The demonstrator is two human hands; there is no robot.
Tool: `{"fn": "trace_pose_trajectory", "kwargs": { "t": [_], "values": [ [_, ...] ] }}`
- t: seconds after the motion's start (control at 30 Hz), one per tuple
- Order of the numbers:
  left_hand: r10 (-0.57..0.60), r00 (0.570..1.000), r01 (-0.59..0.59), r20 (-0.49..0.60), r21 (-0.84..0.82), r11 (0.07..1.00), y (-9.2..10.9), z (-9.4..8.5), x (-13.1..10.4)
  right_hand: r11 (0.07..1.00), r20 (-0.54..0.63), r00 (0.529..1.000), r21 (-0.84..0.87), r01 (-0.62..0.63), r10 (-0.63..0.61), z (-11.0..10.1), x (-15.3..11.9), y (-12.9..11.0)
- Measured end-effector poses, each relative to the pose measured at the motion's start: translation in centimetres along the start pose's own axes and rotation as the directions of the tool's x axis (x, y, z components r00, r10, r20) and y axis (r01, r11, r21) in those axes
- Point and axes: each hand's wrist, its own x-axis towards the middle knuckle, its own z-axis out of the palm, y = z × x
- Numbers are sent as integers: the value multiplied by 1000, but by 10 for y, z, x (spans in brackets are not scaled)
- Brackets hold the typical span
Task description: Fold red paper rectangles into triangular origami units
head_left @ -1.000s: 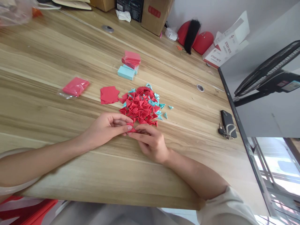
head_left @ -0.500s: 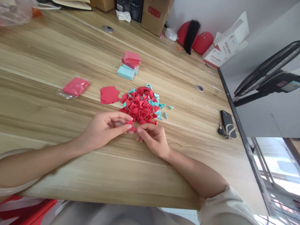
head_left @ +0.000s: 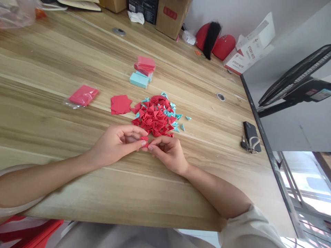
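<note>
My left hand [head_left: 116, 143] and my right hand [head_left: 168, 151] meet over the wooden table [head_left: 77, 179], both pinching one small folded red paper piece [head_left: 144, 141] between thumbs and fingertips. Just beyond them lies a pile of folded red paper triangles [head_left: 153, 119] with light blue triangles [head_left: 176, 119] scattered along its right side. A few flat red paper squares [head_left: 120, 104] lie left of the pile.
A red paper pack in clear plastic [head_left: 82, 95] lies at left. Stacked red and blue note pads [head_left: 142, 71] sit behind the pile. Keys with a black fob [head_left: 250, 137] rest at right, near a fan [head_left: 297, 82]. Cardboard boxes [head_left: 170, 15] line the far edge.
My right hand has drawn in toward the left hand and curled its fingers. The red piece has been lifted slightly off the table between both hands.
</note>
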Motion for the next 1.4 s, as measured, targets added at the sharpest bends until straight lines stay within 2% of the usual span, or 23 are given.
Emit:
{"fn": "trace_pose_trajectory", "kwargs": {
  "t": [0.17, 0.37, 0.6, 0.97, 1.17, 1.3, 1.4],
  "values": [
    [-24, 999, 25, 42, -18, 1000, 0, 0, 0, 998, 1, 1000, -58, 5, -5, 1, -2, -1],
    [-48, 999, 48, -3, 4, 999, 2, -1, 1, 1000, -3, 1000, -2, -1, 1, -1, 0, -3],
    [-30, 1000, 30, 4, 10, 1000, 2, -1, 0, 1000, 34, 999, -24, 1, 0, 0, -1, -2],
    [-38, 999, 40, 37, -64, 997, 0, -1, 1, 997, -7, 997, -10, 72, -72, 1, -1, -1],
    [-33, 999, 33, 42, -2, 999, -4, -2, 1, 997, -21, 999, 78, 28, -27, 0, -2, -1],
    [-23, 993, 16, 119, 62, 998, -8, -2, 1, 997, -2, 998, 52, 61, -61, 1, 0, -1],
    [-18, 992, 6, 128, 92, 996, -8, -1, 0, 997, 0, 998, 22, 68, -68, 1, 0, -1]
  ]
}}
